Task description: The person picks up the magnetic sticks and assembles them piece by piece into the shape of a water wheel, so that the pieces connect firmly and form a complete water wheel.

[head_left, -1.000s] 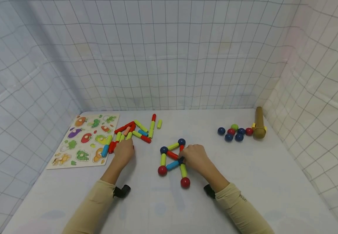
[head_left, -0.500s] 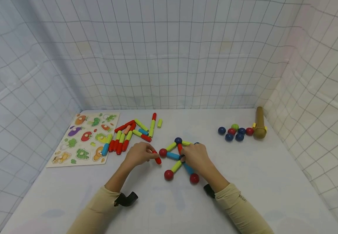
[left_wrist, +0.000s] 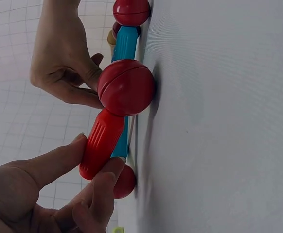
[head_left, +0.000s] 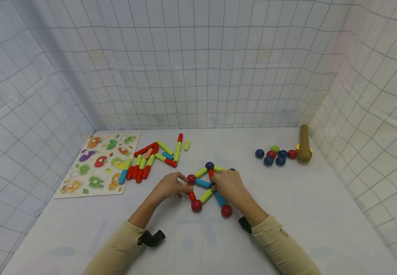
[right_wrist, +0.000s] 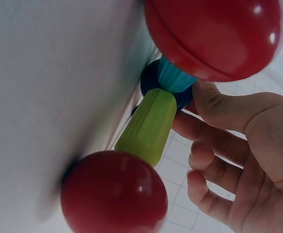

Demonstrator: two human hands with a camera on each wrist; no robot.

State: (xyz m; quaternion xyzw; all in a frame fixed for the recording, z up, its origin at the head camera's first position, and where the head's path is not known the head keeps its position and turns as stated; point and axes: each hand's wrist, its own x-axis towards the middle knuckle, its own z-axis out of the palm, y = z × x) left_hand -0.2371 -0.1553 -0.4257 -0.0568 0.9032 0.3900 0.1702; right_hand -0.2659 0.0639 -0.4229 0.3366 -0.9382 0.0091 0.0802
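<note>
Between thumb and fingertips, my left hand (head_left: 171, 186) pinches a red magnetic rod (left_wrist: 101, 141). Its far end meets a red ball (left_wrist: 127, 87) at a corner of the ball-and-rod build; its near end is close to another red ball (head_left: 191, 179). My right hand (head_left: 230, 185) pinches the build's dark blue centre ball (right_wrist: 151, 80), which the head view mostly hides. From that ball run a light green rod (right_wrist: 149, 126), blue rods (head_left: 203, 183) and a red rod (head_left: 211, 174). A dark blue ball (head_left: 209, 165) forms the far corner.
Several loose rods (head_left: 142, 170) lie left, beside and partly over a vegetable picture board (head_left: 81, 193). At the back right are several loose balls (head_left: 268, 161) and an olive-brown cylinder-shaped object (head_left: 304, 147). Gridded cloth walls (head_left: 198, 76) surround the white table (head_left: 270, 236).
My left hand has brought a red rod rightward from the pile to the build's front red ball. The build turned earlier under my right hand, which has otherwise stayed in place.
</note>
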